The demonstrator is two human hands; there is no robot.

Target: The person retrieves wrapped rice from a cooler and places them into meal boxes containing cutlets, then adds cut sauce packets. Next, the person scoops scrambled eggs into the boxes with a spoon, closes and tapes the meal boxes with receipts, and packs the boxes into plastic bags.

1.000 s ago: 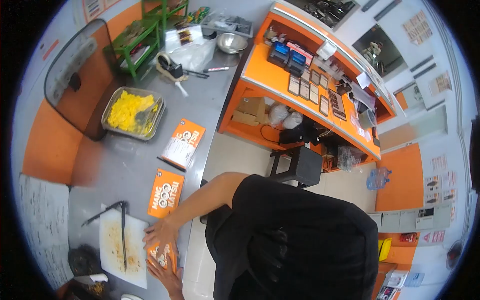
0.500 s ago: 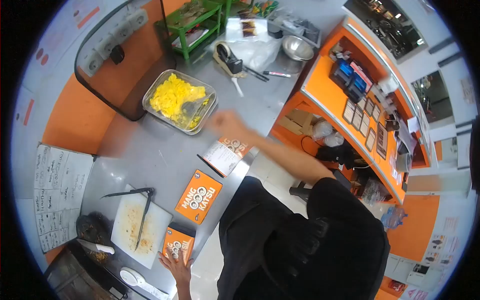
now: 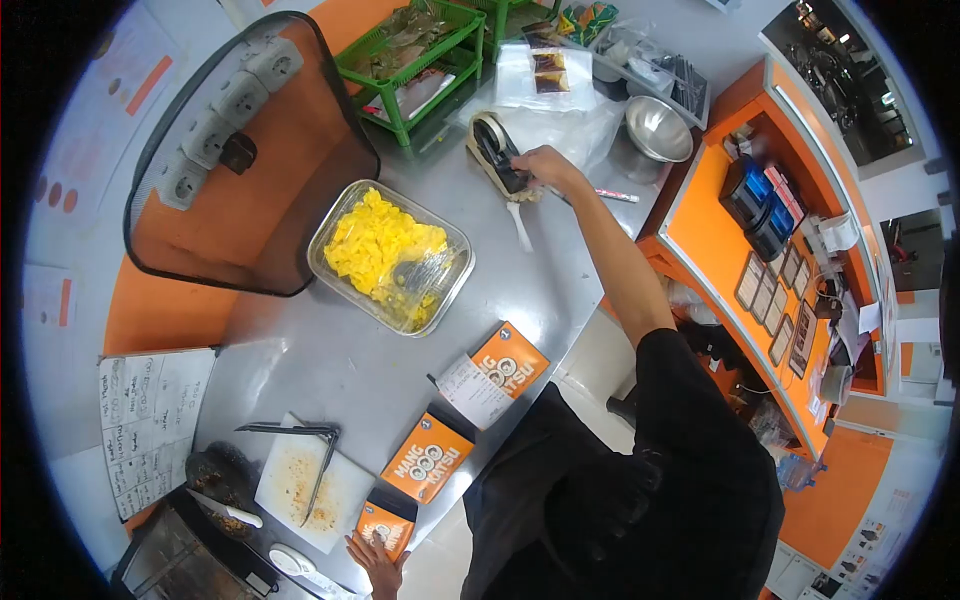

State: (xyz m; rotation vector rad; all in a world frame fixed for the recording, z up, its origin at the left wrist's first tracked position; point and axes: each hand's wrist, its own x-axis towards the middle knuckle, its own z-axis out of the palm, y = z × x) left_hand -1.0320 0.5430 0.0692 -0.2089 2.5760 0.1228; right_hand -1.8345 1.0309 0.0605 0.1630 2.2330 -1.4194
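Observation:
With bent fingers close together, my right hand (image 3: pixel 548 168) is at the front end of a black tape dispenser (image 3: pixel 492 150) near the back of the steel counter. Whether a strip of tape is between the fingertips is too small to tell. My left hand (image 3: pixel 378 568) lies with fingers spread on the near end of an orange "Mang Katsu" box (image 3: pixel 385 529). Beside that box is a larger orange box (image 3: pixel 428 458). Farther along sits another orange box (image 3: pixel 510 360) with a printed receipt (image 3: pixel 472 393) on it.
A clear container of yellow food (image 3: pixel 385 250) stands mid-counter. A white cutting board (image 3: pixel 335 490) with black tongs (image 3: pixel 322 460) lies left, near a knife (image 3: pixel 225 508). A white spoon (image 3: pixel 520 228), marker (image 3: pixel 617 195) and metal bowl (image 3: pixel 658 130) are around the dispenser.
My right hand has moved from near the yellow food container, across the counter, to the tape dispenser. My left hand stays on the small box. The whole view has shifted a little.

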